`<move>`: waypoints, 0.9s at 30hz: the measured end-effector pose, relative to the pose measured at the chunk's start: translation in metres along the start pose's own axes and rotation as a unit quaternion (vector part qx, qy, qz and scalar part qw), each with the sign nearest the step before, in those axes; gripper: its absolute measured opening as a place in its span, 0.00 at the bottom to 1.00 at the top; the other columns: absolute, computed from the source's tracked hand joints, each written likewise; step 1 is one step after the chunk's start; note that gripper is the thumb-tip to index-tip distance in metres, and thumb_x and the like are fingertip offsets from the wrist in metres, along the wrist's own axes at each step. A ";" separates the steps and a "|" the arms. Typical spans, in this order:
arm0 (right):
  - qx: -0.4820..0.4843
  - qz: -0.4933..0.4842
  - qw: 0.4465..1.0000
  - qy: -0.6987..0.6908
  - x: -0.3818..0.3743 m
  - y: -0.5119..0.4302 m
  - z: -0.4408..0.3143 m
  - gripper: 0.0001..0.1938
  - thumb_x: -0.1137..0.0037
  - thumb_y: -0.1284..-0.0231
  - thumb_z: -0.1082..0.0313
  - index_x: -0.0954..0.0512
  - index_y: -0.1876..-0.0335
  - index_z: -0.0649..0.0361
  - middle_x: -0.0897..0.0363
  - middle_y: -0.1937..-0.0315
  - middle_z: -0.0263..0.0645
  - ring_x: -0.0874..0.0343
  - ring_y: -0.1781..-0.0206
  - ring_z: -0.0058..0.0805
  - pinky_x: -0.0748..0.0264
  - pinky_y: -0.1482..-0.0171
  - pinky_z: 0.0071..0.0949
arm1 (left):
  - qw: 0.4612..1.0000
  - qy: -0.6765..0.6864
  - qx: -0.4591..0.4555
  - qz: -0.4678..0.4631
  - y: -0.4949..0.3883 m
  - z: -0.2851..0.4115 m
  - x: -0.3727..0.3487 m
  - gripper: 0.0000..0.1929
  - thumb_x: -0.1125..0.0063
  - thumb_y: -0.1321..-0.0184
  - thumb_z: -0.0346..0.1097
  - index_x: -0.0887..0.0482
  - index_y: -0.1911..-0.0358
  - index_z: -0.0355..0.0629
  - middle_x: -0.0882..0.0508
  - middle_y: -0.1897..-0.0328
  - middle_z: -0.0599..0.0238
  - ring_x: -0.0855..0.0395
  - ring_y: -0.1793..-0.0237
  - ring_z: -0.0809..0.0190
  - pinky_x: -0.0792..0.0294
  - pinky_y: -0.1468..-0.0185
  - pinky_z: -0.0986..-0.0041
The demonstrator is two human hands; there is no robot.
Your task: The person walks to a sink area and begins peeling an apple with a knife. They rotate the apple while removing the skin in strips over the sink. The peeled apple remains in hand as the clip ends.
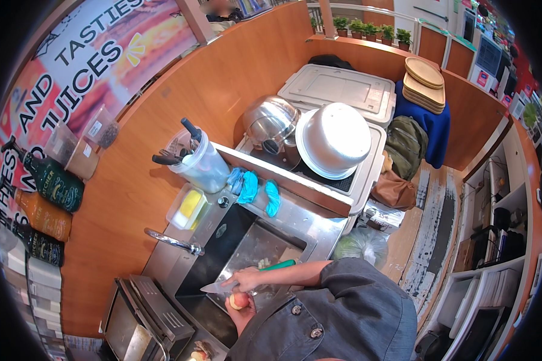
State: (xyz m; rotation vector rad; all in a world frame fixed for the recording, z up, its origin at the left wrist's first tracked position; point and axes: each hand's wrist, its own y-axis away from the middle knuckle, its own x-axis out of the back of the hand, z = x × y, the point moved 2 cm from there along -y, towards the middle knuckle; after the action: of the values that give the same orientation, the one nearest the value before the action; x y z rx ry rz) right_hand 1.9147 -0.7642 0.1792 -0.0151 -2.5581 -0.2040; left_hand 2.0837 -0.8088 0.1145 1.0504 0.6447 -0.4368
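A knife with a green handle (pixel 278 265) is in my right hand (pixel 247 279), a finger lying along its blade (pixel 213 287). The blade points left across the sink. Just below it, my left hand (pixel 243 315) holds a round, red-skinned fruit or vegetable (pixel 239 300), with a pale bare patch on one side; its exact kind is unclear. Both hands are over the stainless steel sink (pixel 248 246), where pale scraps (pixel 264 262) lie on the bottom. A chrome faucet (pixel 174 241) reaches over the far edge.
A clear tub holds a yellow sponge (pixel 192 203) beside a utensil container (pixel 203 164). Blue cloths (pixel 249 187) lie at the rim. Behind a low partition (pixel 280 176) stand metal pots (pixel 336 137). A hinged metal appliance (pixel 144 316) and scraps (pixel 201 354) are at lower left.
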 end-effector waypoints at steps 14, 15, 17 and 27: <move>0.052 -0.017 0.998 0.006 0.005 0.007 -0.013 0.31 0.44 0.47 0.37 0.31 0.35 0.30 0.25 0.51 0.47 0.24 0.45 0.47 0.28 0.47 0.41 | 0.999 -0.024 0.024 0.042 0.019 0.008 -0.034 0.29 0.47 0.50 0.64 0.27 0.55 0.46 0.23 0.63 0.64 0.23 0.66 0.59 0.32 0.71 0.75; 0.055 -0.020 0.998 0.003 0.004 0.007 -0.013 0.31 0.44 0.47 0.37 0.31 0.35 0.30 0.24 0.50 0.46 0.24 0.45 0.47 0.29 0.47 0.41 | 0.998 -0.028 0.023 0.043 0.019 0.009 -0.033 0.29 0.47 0.50 0.63 0.27 0.55 0.46 0.22 0.63 0.64 0.23 0.67 0.59 0.32 0.72 0.75; 0.060 -0.029 0.998 -0.002 0.003 0.008 -0.013 0.31 0.45 0.47 0.37 0.31 0.35 0.30 0.23 0.48 0.45 0.24 0.45 0.46 0.29 0.46 0.40 | 0.998 -0.038 0.021 0.046 0.019 0.009 -0.032 0.28 0.49 0.49 0.63 0.26 0.56 0.46 0.22 0.64 0.64 0.24 0.68 0.58 0.32 0.72 0.74; 0.075 -0.051 0.994 -0.066 0.001 0.006 -0.014 0.30 0.46 0.46 0.35 0.29 0.37 0.30 0.23 0.43 0.37 0.24 0.43 0.40 0.29 0.44 0.34 | 0.998 -0.039 -0.029 0.031 0.027 0.007 -0.040 0.24 0.47 0.47 0.59 0.26 0.59 0.46 0.22 0.66 0.65 0.24 0.69 0.61 0.34 0.74 0.77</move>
State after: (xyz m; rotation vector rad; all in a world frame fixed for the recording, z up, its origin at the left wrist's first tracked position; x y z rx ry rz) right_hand 1.9214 -0.7604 0.1918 0.1646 -2.7025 -0.0491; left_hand 2.0728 -0.8021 0.1618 0.9908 0.5503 -0.4007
